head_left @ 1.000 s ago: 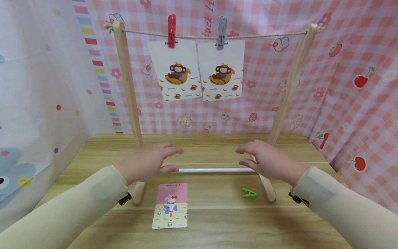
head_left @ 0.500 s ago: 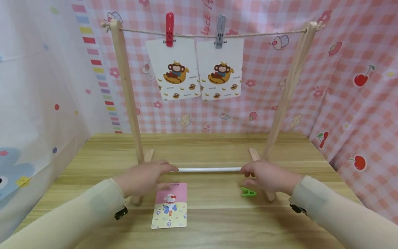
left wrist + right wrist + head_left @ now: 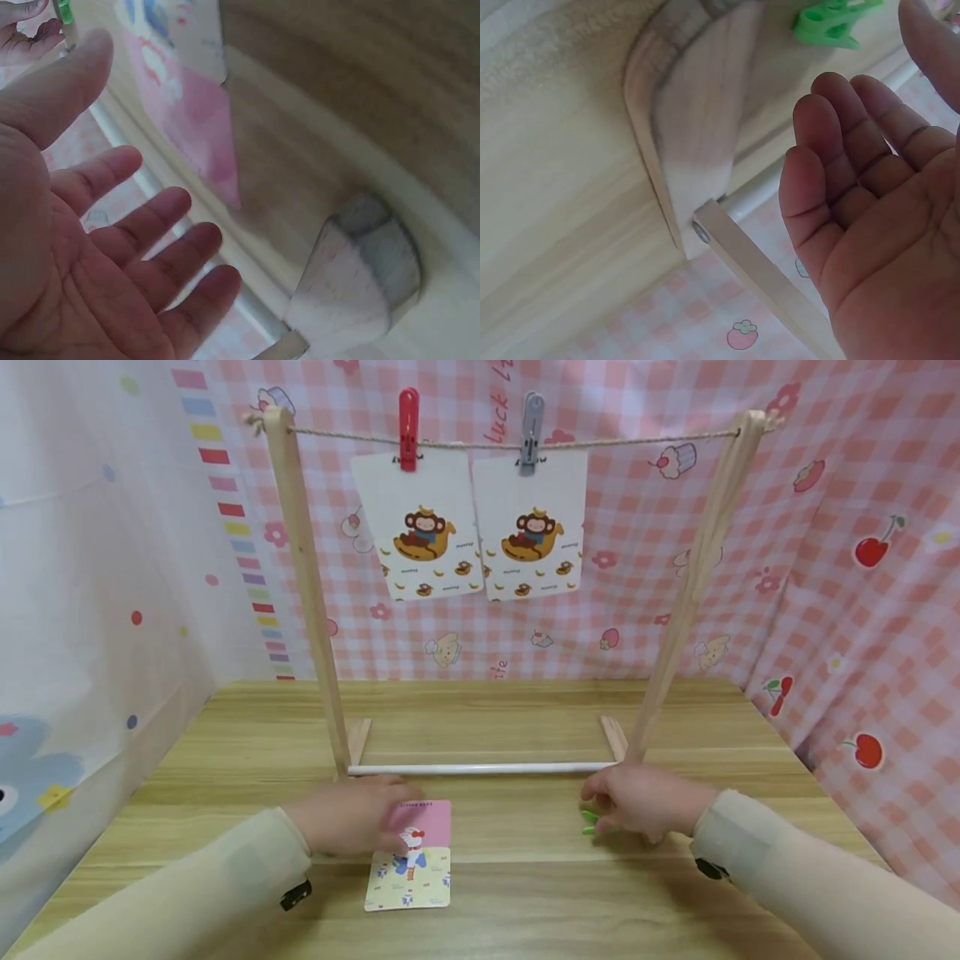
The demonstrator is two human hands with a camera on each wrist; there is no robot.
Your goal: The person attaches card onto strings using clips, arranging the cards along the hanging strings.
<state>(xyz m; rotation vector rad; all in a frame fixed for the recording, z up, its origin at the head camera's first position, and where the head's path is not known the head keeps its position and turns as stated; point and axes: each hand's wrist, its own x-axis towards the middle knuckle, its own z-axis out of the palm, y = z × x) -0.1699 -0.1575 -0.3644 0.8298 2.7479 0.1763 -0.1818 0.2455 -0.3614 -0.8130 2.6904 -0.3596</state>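
A pink and yellow card point(image 3: 420, 868) with a rabbit picture lies on the table. Over its upper left part hovers my left hand point(image 3: 348, 814), fingers apart and nothing between them; the left wrist view shows a gap between its fingertips and the card point(image 3: 184, 112). At the right, my right hand point(image 3: 645, 802) is above a green clothespin point(image 3: 590, 822) and partly hides it. In the right wrist view the clothespin point(image 3: 832, 21) lies apart from the loosely bent fingers, and the palm holds nothing.
A wooden frame point(image 3: 307, 577) stands behind the hands, with a white rod point(image 3: 480, 768) low across it. From its string hang two monkey cards point(image 3: 423, 535), held by a red clothespin point(image 3: 408, 431) and a grey clothespin point(image 3: 531, 435). Patterned cloth surrounds the table.
Both hands have come down and nearer from the white rod, the left one over the rabbit card and the right one over the green clothespin. The hanging cards stay in place.
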